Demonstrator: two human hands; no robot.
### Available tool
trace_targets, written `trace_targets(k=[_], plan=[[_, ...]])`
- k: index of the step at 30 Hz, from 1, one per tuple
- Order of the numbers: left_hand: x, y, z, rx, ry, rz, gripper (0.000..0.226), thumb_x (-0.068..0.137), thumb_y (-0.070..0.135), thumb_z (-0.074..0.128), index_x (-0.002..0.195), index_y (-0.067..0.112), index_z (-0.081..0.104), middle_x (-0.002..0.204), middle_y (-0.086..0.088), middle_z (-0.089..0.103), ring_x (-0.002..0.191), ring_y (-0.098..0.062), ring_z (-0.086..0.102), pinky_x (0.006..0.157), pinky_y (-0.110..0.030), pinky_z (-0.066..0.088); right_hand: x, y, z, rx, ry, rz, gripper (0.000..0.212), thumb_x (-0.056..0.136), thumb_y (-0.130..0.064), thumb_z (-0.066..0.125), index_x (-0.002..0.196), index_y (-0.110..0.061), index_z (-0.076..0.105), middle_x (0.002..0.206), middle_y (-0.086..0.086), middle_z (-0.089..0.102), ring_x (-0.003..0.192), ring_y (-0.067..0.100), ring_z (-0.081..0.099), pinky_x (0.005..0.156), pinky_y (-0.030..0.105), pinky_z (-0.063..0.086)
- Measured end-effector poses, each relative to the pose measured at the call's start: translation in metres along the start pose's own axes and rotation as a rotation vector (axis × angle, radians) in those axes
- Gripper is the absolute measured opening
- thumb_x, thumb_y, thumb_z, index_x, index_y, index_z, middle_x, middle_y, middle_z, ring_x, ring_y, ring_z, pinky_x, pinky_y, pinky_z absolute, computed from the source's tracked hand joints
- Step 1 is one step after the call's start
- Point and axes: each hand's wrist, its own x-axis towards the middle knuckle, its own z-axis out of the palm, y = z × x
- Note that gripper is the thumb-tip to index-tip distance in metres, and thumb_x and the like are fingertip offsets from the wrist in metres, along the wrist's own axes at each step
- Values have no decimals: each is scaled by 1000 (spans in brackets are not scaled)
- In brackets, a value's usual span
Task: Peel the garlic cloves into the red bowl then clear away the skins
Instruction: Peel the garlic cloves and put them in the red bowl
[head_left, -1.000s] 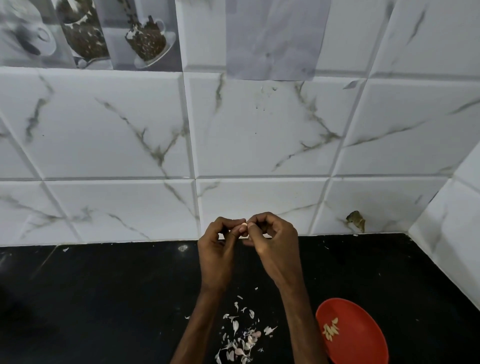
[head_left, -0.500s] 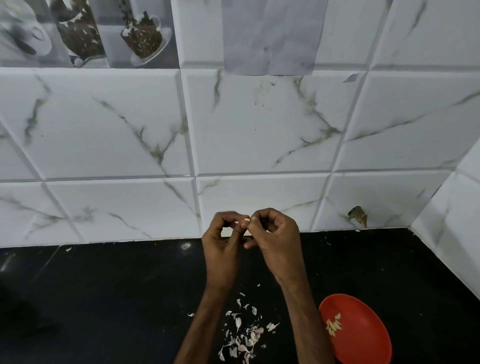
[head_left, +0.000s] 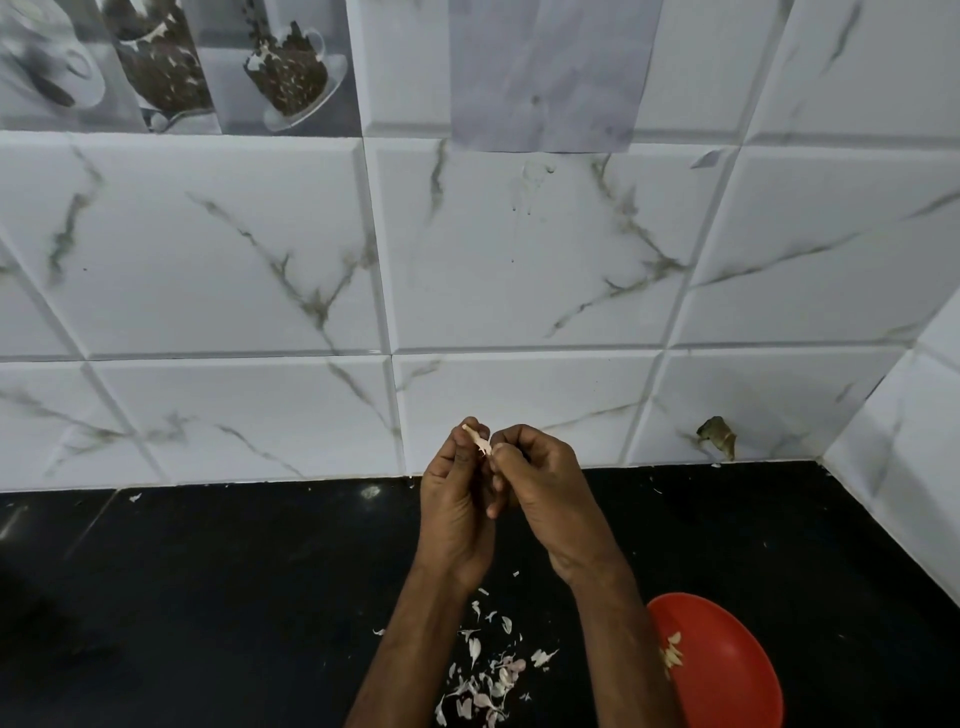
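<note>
Both my hands are raised together above the black counter, in front of the tiled wall. My left hand (head_left: 454, 499) and my right hand (head_left: 545, 493) pinch a small garlic clove (head_left: 478, 441), whose pale tip sticks up between the fingertips; most of it is hidden by my fingers. The red bowl (head_left: 727, 670) sits at the lower right, partly behind my right forearm, with a few peeled cloves (head_left: 672, 657) inside. A heap of white and pinkish garlic skins (head_left: 485, 680) lies on the counter between my forearms.
The black counter (head_left: 234, 597) runs from the left edge to the tiled corner wall (head_left: 898, 467) on the right. Small skin flecks are scattered along the back edge. A brownish mark (head_left: 719, 434) shows on the wall tile at the right.
My hands have stayed together on the clove and turned slightly; a pale strip of the clove or its skin now sticks up above my left fingers.
</note>
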Motion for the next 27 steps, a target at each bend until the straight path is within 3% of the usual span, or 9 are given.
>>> trace_targets(k=[5,8,11,13,16,21,24,27], plan=[[1,3,-2,126,-37,0,24,96,34,51,92,15,65,78,-1,59,60,-13,53,45,-22,39,-4,-8,-9,-223,89,-88,10,97,-22,61,90,-16,67,75,-8,69,60,13,65,58,31,57],[1,8,-8,372,-30,43,23,98,32,52,100,12,65,79,-1,57,59,-11,46,48,-22,37,-6,-11,-18,-347,275,-311,3,95,-20,65,96,-22,68,91,-17,67,82,9,66,57,28,58],[1,11,-9,463,-47,44,19,93,29,60,92,13,69,71,-1,56,53,-8,38,45,-21,30,-5,-10,-21,-457,214,-486,9,94,-13,68,100,-17,71,96,-13,66,86,12,67,59,25,57],[1,13,-9,481,-51,41,17,90,27,62,84,12,69,70,-4,58,51,-11,34,45,-23,26,-5,-7,-21,-481,151,-516,9,93,-8,68,99,-14,73,94,-9,67,80,11,68,60,18,54],[2,17,-12,512,-51,32,20,91,28,62,79,14,70,72,-7,60,50,-14,32,47,-28,25,-1,-1,-23,-594,163,-572,9,92,-8,69,98,-14,73,91,-9,66,79,9,67,65,24,57],[1,26,-14,553,-110,24,29,87,32,64,95,5,70,83,-5,67,54,-13,38,47,-26,28,2,5,-21,-600,215,-618,9,91,-6,70,98,-12,71,92,-8,68,86,7,66,67,27,58],[0,29,-13,640,-137,52,22,89,25,68,105,10,72,99,-7,74,71,-22,51,50,-25,33,3,6,-20,-611,247,-645,9,90,-6,70,97,-12,71,91,-8,68,87,7,65,68,23,57],[1,32,-15,769,-114,123,16,91,20,69,106,18,75,101,-1,75,76,-19,58,57,-17,41,5,10,-20,-657,254,-645,10,90,-6,70,99,-11,71,93,-6,69,86,5,64,69,18,55]])
